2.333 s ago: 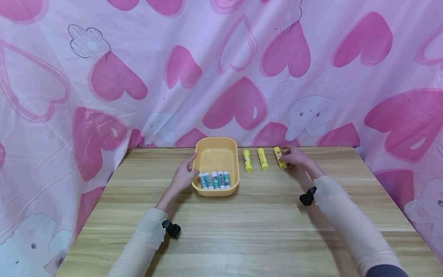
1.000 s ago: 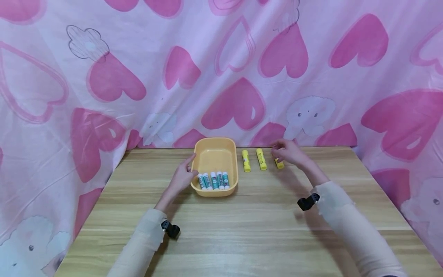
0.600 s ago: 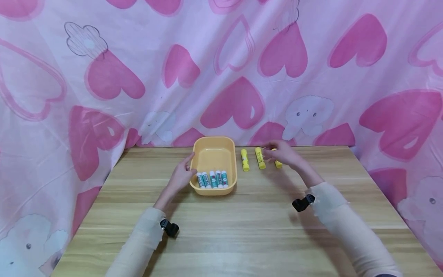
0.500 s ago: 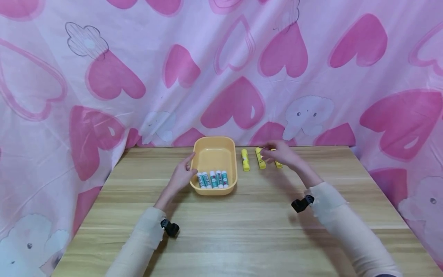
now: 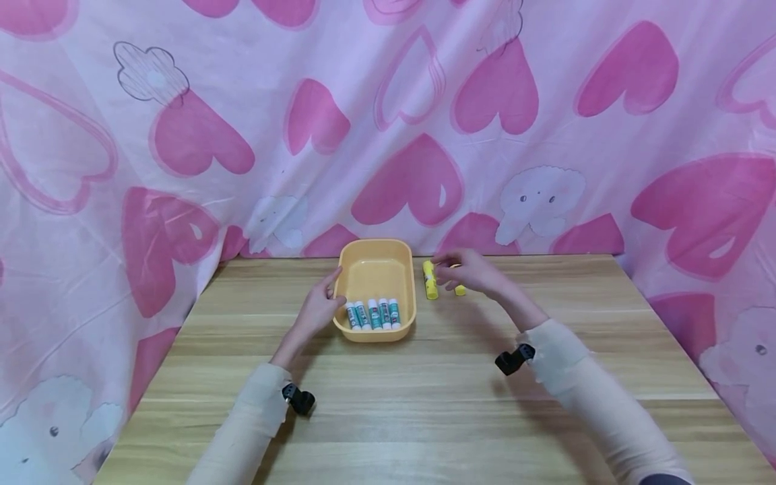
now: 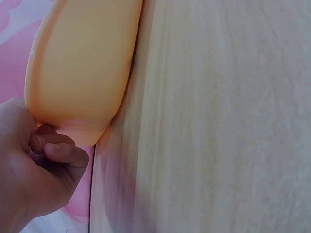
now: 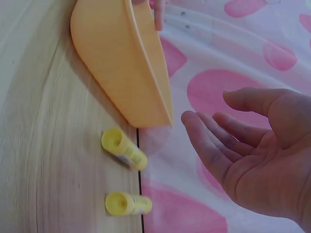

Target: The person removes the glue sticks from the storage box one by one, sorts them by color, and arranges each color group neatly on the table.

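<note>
At the left rim of a yellow-orange plastic tray (image 5: 378,276), my left hand (image 5: 316,311) grips the edge; the left wrist view shows curled fingers (image 6: 65,153) against the outer wall. White-and-teal glue sticks (image 5: 375,314), several in a row, lie inside at the near end. My right hand (image 5: 469,271) is held over the table right of the tray, fingers loosely spread and holding nothing. Its fingertips are close to the leftmost yellow glue stick (image 5: 430,280). A second yellow glue stick (image 5: 459,290) is partly covered by this hand; the third is out of sight in the head view.
The wood-grain table (image 5: 388,404) ends at the back against a pink heart-patterned cloth (image 5: 409,182). Black wrist cameras (image 5: 514,359) are strapped over both sleeves.
My right hand has left the rightmost yellow glue stick and moved left past the middle one to the leftmost. My left hand stays on the tray, and the glue sticks keep their places.
</note>
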